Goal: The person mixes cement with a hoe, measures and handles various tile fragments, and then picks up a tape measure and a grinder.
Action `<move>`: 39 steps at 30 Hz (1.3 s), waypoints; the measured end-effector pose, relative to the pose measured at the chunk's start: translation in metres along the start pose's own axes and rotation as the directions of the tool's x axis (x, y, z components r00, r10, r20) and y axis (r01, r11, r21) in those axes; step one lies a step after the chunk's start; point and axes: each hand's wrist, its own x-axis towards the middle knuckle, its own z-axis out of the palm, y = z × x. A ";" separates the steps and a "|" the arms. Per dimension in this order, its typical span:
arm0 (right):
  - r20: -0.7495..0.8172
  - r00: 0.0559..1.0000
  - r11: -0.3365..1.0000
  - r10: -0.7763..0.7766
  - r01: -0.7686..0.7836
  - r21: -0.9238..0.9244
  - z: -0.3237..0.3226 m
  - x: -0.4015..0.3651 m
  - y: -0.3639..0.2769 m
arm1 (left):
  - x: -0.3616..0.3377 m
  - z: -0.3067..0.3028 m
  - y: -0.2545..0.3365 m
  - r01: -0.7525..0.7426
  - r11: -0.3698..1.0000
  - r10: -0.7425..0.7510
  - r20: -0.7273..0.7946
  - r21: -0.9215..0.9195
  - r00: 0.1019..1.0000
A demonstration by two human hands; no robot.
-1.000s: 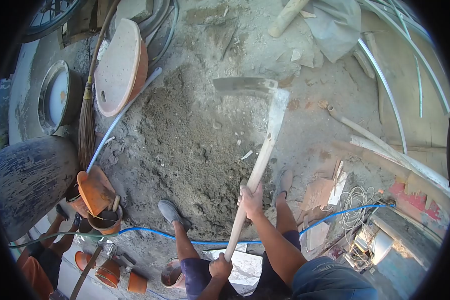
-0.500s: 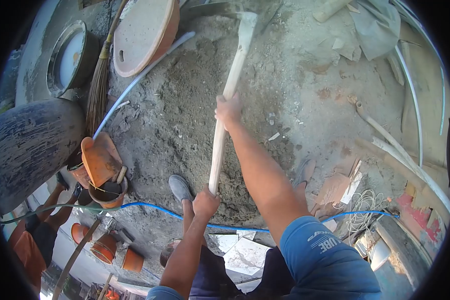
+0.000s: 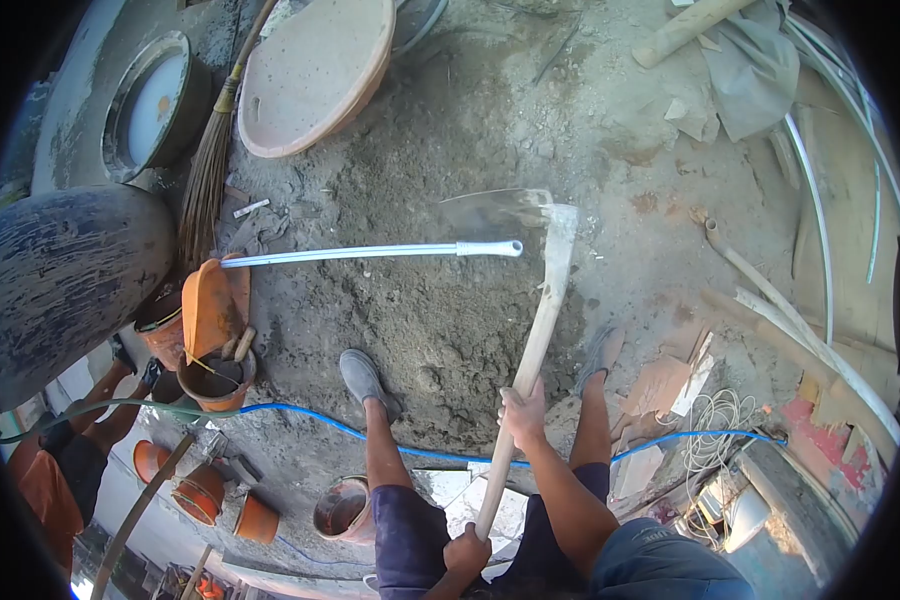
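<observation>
A hoe (image 3: 536, 345) with a pale wooden handle slants up the view, its blade (image 3: 500, 208) blurred over the grey ground. My right hand (image 3: 523, 412) wraps round the middle of the handle. Lower down, near my shorts, my left hand (image 3: 467, 550) is closed on the handle's end. A heap of wet grey mortar mix (image 3: 450, 350) spreads between and beyond my feet. Across it, left of the hoe's head, reaches the white handle (image 3: 370, 252) of an orange dustpan (image 3: 210, 305).
A blue hose (image 3: 320, 418) crosses the ground behind my feet. At the left are a big dark drum (image 3: 80, 290), a broom (image 3: 205, 165) and a large pink basin (image 3: 315, 75). Pipes (image 3: 800, 325) and a coiled cable (image 3: 715, 425) lie right. Another person (image 3: 70, 470) is at lower left.
The hoe has come back toward me and to the right; both hands moved down with it, still gripping. The dustpan's white handle has swung down from slanting upward to lying nearly level.
</observation>
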 end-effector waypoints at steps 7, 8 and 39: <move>-0.003 0.936 0.909 -0.351 0.342 0.238 0.044 0.059 -0.140 | 0.134 -0.110 0.054 -0.239 0.955 0.288 -0.374 0.173 0.881; -0.010 0.904 0.877 -0.427 0.417 0.236 0.055 0.091 -0.162 | 0.164 -0.136 0.070 -0.244 0.951 0.301 -0.385 0.189 0.873; -0.054 0.864 0.821 -0.501 0.494 0.288 -0.015 0.138 -0.194 | 0.221 -0.110 0.148 -0.267 0.950 0.306 -0.323 0.158 0.896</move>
